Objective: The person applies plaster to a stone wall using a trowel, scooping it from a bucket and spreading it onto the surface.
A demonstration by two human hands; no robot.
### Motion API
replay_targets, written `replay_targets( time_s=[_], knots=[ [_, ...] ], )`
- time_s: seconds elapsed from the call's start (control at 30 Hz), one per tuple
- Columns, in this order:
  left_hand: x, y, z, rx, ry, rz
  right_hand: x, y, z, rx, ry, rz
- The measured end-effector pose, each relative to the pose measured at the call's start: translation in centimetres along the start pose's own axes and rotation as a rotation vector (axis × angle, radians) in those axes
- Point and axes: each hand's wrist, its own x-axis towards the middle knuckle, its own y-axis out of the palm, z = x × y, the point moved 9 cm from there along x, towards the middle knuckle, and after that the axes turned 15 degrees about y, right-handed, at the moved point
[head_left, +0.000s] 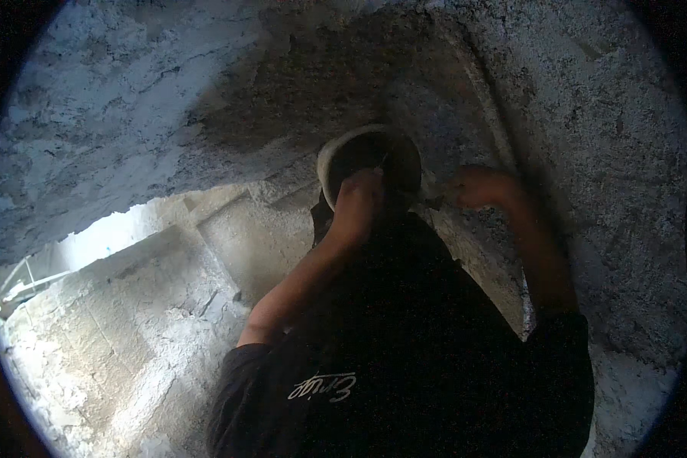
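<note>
Beneath the left hand [361,192] a round bowl [326,169] is seen, the right hand [482,188] being curled nearby — what is pinched by either cannot be told — and work seems unfinished, its remainder unclear.

From here I see a black shirt [412,336], its short sleeves [240,389] ending well behind the bare fingers [361,182], with pale, slanting script [322,388] behind the left ones.

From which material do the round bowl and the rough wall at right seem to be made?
Bowl: perhaps rubber or metal, dull; its pale, shaded rim leaves this open. Wall: probably cement or plaster, matte, given its grainy, uneven grey surface.
</note>
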Motion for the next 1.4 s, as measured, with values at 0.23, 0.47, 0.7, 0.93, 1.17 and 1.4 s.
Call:
replay_targets(
  time_s=[0.23,0.47,0.7,0.93,1.17,1.4],
  knots=[
    [0.1,1.7,0.8,-0.158,-0.114,0.107,1.0,1.8,-0.7,-0.024,0.094,0.137],
    [0.7,2.1,-3.4,0.347,0.450,0.161,0.8,2.4,0.4,0.006,0.009,0.045],
    [0.5,2.7,0.6,0.221,0.088,0.229,-0.8,0.8,3.2,0.127,-0.289,0.059],
    [0.7,2.5,2.2,0.029,-0.095,0.207,-1.0,2.3,0.8,0.441,-0.001,0.340],
    [1.2,-0.6,2.0,0.395,0.049,0.481,1.0,2.8,1.0,0.918,-0.177,0.376],
    [1.9,-5.5,3.7,0.293,-0.207,0.257,-0.4,1.4,1.6,1.056,-0.250,0.011]
  ],
)
